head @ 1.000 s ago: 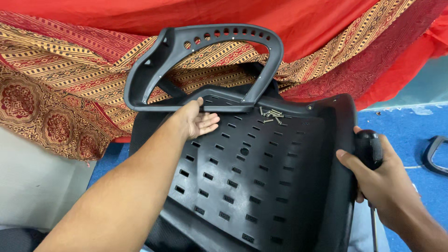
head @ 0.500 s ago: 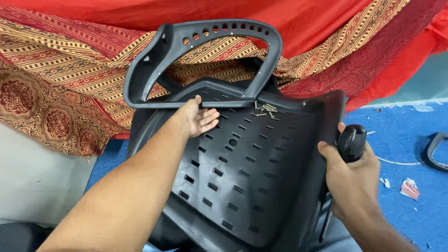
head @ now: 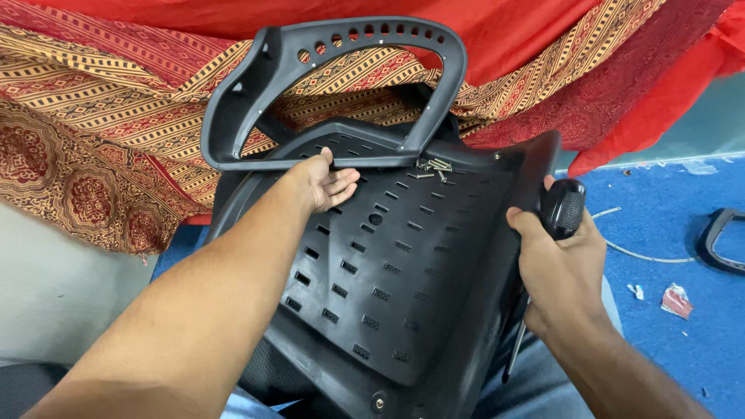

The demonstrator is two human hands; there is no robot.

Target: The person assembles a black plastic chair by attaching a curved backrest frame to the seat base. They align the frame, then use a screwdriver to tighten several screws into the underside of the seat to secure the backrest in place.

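Observation:
A black plastic chair seat shell (head: pixel 403 264) with rows of slots lies tilted across my lap. A black looped armrest (head: pixel 256 85) stands at its far edge. My left hand (head: pixel 322 180) rests open on the shell just below the armrest's base, fingers spread. Several small screws (head: pixel 431 167) lie loose on the shell near the armrest. At the shell's right edge, my right hand (head: pixel 560 256) is closed around the black handle of a screwdriver (head: pixel 562 208), and the metal shaft points down beside my leg.
A red and gold patterned cloth (head: pixel 93 124) covers the surface behind the seat. Blue floor (head: pixel 667 256) lies to the right, with scraps of litter (head: pixel 675 300), a thin white cord and another black chair part (head: pixel 722 240) at the edge.
My right hand with the screwdriver has shifted left and up along the shell's right edge. The shell has tilted slightly. My left hand has stayed near the armrest base.

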